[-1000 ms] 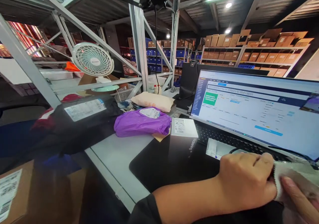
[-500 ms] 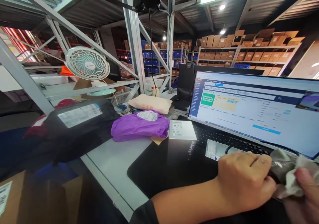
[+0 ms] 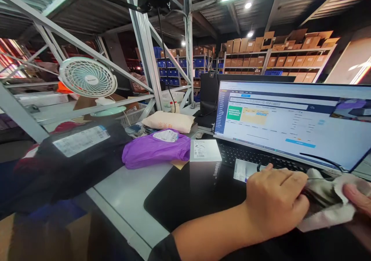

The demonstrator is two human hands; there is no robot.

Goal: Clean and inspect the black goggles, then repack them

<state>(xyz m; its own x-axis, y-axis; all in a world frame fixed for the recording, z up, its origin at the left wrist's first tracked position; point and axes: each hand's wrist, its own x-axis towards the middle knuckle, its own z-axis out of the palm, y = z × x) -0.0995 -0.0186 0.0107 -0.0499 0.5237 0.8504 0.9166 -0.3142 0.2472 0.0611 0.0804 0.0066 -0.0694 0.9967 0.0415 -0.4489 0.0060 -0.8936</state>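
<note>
At the lower right, my left hand (image 3: 276, 205) is closed, its fingers curled around the near side of a crumpled off-white pouch (image 3: 327, 218). My right hand (image 3: 359, 203), partly cut off by the frame edge, pinches the pouch's other side with the thumb on top. Between the hands the pouch gapes, and something dark grey-green shows inside; its kind is unclear. Thin black cord (image 3: 321, 159) arcs above the hands, and another dark loop shows by my left fingers. Left of my hand lies a small printed card or packet (image 3: 241, 170), beside a white box (image 3: 205, 150) on the black mat.
A monitor (image 3: 290, 118) and keyboard (image 3: 237, 156) stand behind the hands. To the left are a purple parcel (image 3: 156, 150), a cream parcel (image 3: 168, 121), a large black parcel (image 3: 87, 156) and a fan (image 3: 88, 77). A cardboard box (image 3: 78, 234) sits low at left.
The whole view has shifted, so things appear farther left. Between my hands the pouch has spread wider, showing more of its inside. Both hands keep their hold.
</note>
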